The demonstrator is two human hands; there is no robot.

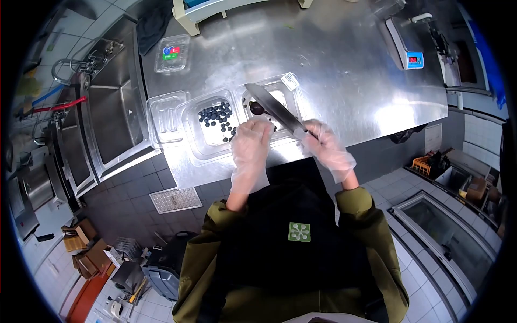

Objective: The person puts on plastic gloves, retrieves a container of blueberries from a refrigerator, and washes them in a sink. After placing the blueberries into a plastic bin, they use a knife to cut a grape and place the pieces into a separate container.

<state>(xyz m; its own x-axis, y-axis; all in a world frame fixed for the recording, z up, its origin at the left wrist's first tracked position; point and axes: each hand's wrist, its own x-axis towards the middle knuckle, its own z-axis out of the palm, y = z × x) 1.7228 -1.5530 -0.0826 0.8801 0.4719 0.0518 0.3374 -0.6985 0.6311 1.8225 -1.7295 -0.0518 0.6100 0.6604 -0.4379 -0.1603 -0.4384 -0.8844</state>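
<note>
My right hand [325, 144], in a clear glove, is wrapped around the handle of a large kitchen knife [273, 109]. The blade points up and left across a clear plastic container [294, 99]. Under the blade, near its tip, sits a dark round fruit [256, 108] whose kind I cannot make out. My gloved left hand [251, 144] hovers over the near edge of the containers, its fingers drawn together; what they hold, if anything, is hidden. Beside it, another clear plastic container [187, 121] holds many blueberries [215, 114], partly covered by that hand.
A clear lid [168, 119] lies left of the containers, near the sink [116, 116]. Farther back are a labelled clear clamshell box [172, 54] and a cream stand [210, 12]. A digital scale [406, 51] stands at the right of the steel table [344, 70].
</note>
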